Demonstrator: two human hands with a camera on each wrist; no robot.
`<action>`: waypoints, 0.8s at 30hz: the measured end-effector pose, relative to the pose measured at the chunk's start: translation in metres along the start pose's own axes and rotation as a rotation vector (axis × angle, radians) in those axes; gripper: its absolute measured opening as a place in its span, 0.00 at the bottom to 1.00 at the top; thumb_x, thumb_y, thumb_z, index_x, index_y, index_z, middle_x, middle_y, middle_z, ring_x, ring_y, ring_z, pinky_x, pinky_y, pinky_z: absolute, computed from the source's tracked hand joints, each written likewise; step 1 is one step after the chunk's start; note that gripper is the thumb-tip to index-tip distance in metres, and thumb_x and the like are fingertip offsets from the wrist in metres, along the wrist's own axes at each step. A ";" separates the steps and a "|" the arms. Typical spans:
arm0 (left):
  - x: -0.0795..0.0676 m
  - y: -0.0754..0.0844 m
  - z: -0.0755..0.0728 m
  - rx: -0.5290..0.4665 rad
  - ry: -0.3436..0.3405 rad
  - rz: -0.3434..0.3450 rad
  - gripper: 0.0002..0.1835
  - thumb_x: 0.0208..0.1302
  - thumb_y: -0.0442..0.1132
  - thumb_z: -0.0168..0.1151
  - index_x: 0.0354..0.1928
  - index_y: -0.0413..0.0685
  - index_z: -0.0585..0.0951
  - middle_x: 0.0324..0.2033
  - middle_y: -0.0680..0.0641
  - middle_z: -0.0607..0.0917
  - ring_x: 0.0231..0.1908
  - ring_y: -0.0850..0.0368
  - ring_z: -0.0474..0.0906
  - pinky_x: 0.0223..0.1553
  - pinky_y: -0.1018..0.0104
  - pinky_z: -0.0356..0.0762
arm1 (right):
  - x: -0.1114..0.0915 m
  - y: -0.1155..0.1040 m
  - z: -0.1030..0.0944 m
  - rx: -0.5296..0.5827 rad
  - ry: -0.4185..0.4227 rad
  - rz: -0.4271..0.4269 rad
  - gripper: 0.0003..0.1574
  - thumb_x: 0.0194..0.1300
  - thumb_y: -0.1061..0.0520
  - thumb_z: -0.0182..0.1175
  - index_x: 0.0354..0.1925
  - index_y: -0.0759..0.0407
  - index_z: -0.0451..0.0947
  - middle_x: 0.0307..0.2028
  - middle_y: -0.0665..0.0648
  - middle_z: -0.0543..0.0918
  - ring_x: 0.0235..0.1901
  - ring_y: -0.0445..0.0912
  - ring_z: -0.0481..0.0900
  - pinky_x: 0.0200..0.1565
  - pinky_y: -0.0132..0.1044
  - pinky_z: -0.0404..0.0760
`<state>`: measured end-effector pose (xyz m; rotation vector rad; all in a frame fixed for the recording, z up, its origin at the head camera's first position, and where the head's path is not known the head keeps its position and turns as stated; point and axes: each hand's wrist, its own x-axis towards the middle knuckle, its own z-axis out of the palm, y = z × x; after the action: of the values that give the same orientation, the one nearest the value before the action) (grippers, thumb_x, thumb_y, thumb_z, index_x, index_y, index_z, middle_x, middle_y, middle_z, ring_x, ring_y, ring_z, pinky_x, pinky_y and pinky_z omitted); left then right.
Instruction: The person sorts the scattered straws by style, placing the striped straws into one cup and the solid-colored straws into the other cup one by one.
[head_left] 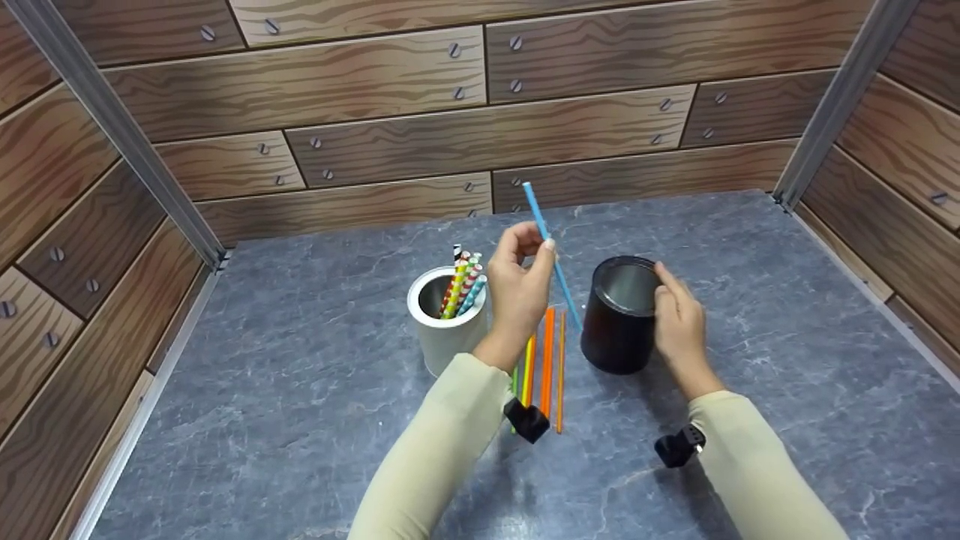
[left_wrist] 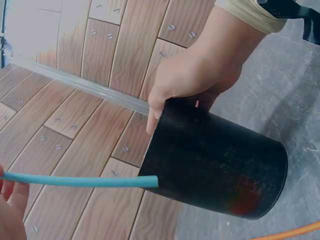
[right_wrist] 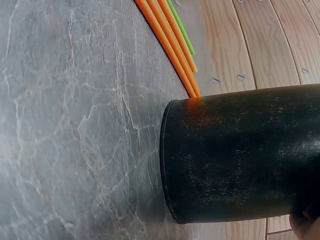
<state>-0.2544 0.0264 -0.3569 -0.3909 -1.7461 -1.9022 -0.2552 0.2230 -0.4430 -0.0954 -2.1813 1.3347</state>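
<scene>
My left hand (head_left: 521, 289) pinches a light blue drinking straw (head_left: 562, 282) between thumb and fingers. The straw tilts, its top pointing up and away, its lower end close to the left side of a black can (head_left: 619, 341). In the left wrist view the end of the straw (left_wrist: 100, 181) overlaps the can's wall near the rim. My right hand (head_left: 679, 322) grips the black can at the right of its rim. The can stands upright on the table, its inside grey and bare as far as it shows.
A white can (head_left: 454, 349) on the left holds several patterned paper straws (head_left: 463, 289). Between the cans lie plain straws (head_left: 548, 360) in orange, yellow and green, partly behind the left wrist. Wood-patterned walls (head_left: 390, 157) enclose the grey marbled table (head_left: 285, 390).
</scene>
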 end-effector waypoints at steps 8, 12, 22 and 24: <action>0.000 0.002 0.006 -0.071 0.088 0.078 0.08 0.58 0.27 0.58 0.40 0.34 0.75 0.30 0.41 0.78 0.32 0.63 0.74 0.29 0.70 0.78 | 0.000 -0.001 0.000 0.001 -0.006 0.010 0.25 0.66 0.62 0.42 0.59 0.66 0.70 0.59 0.64 0.71 0.63 0.57 0.65 0.65 0.46 0.60; 0.001 0.003 0.014 -0.121 0.099 0.086 0.08 0.57 0.26 0.58 0.39 0.33 0.74 0.30 0.41 0.77 0.32 0.64 0.74 0.29 0.69 0.78 | 0.000 0.000 0.000 -0.004 0.001 0.003 0.25 0.66 0.62 0.42 0.58 0.66 0.71 0.59 0.64 0.72 0.62 0.58 0.65 0.65 0.46 0.60; -0.005 0.000 0.032 -0.105 0.030 0.072 0.06 0.59 0.27 0.58 0.38 0.37 0.73 0.32 0.40 0.78 0.35 0.62 0.77 0.28 0.69 0.79 | -0.001 -0.001 0.000 -0.002 -0.006 -0.002 0.25 0.66 0.61 0.41 0.59 0.65 0.70 0.59 0.64 0.72 0.62 0.55 0.66 0.63 0.47 0.62; -0.007 -0.005 0.034 -0.086 0.020 0.067 0.06 0.58 0.27 0.58 0.37 0.37 0.73 0.32 0.41 0.79 0.35 0.61 0.78 0.29 0.68 0.79 | -0.001 0.000 0.000 -0.001 -0.002 -0.006 0.25 0.66 0.62 0.42 0.59 0.65 0.71 0.59 0.64 0.72 0.61 0.54 0.68 0.62 0.47 0.63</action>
<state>-0.2557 0.0617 -0.3606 -0.4540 -1.6220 -1.9317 -0.2546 0.2223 -0.4434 -0.0876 -2.1815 1.3312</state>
